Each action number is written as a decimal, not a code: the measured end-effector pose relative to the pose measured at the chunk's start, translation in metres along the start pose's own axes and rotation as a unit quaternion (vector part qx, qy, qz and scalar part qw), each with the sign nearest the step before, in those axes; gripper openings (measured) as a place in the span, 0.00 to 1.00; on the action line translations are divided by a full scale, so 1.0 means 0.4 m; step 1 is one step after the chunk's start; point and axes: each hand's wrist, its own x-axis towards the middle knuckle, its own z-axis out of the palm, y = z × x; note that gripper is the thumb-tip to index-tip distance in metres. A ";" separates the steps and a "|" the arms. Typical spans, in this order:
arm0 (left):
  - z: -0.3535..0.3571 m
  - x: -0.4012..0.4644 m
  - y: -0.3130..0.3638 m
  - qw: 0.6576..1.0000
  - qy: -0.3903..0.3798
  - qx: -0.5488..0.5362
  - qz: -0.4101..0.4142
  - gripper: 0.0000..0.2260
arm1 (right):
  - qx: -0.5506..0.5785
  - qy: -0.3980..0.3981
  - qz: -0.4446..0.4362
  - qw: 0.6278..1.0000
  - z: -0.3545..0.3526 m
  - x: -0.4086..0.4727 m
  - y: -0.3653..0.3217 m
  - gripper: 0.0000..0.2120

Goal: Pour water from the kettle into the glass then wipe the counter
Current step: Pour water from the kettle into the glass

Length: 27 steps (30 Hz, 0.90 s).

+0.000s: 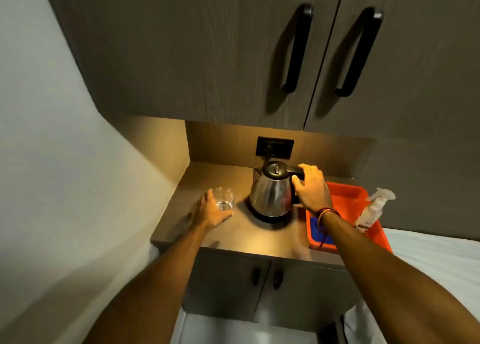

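A steel kettle (270,195) with a black lid stands upright on its black base on the brown counter (262,239). My right hand (313,187) is wrapped around the kettle's black handle. To the left stands a clear glass (224,198) with a little water in the bottom. My left hand (211,211) cups the glass from the near side, fingers against its base. A blue cloth (315,229) lies in the orange tray, partly hidden by my right wrist.
An orange tray (348,195) sits at the counter's right end, holding a spray bottle (374,208). A black wall socket (275,147) is behind the kettle. Dark cupboards (207,58) hang low overhead. A white surface (441,260) lies to the right.
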 end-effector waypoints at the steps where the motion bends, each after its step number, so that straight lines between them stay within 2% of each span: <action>1: 0.020 0.015 -0.002 0.999 0.012 -0.027 -0.032 0.50 | 0.033 0.018 0.034 0.999 0.007 0.024 0.026 0.20; 3: 0.049 0.034 -0.006 0.990 0.034 -0.109 -0.083 0.50 | 0.081 0.032 0.093 0.992 0.021 0.059 0.058 0.19; 7: 0.122 0.094 -0.003 0.965 0.079 -0.217 -0.125 0.45 | 0.206 0.023 0.185 0.961 0.062 0.136 0.102 0.14; 11: 0.167 0.132 -0.004 0.946 0.132 -0.262 -0.139 0.40 | 0.297 0.008 0.245 0.923 0.110 0.175 0.127 0.23; 15: 0.182 0.142 -0.014 0.941 0.153 -0.276 -0.123 0.38 | 0.382 0.061 0.265 0.883 0.153 0.183 0.129 0.22; 18: 0.171 0.140 -0.026 0.947 0.159 -0.263 -0.099 0.38 | 0.374 0.092 0.264 0.884 0.162 0.191 0.109 0.24; 21: 0.149 0.134 -0.036 0.947 0.144 -0.276 -0.083 0.37 | 0.310 0.118 0.229 0.915 0.151 0.210 0.058 0.28; 27: 0.078 0.116 -0.070 0.966 0.141 -0.205 -0.067 0.37 | 0.170 0.074 0.118 0.975 0.152 0.242 -0.088 0.35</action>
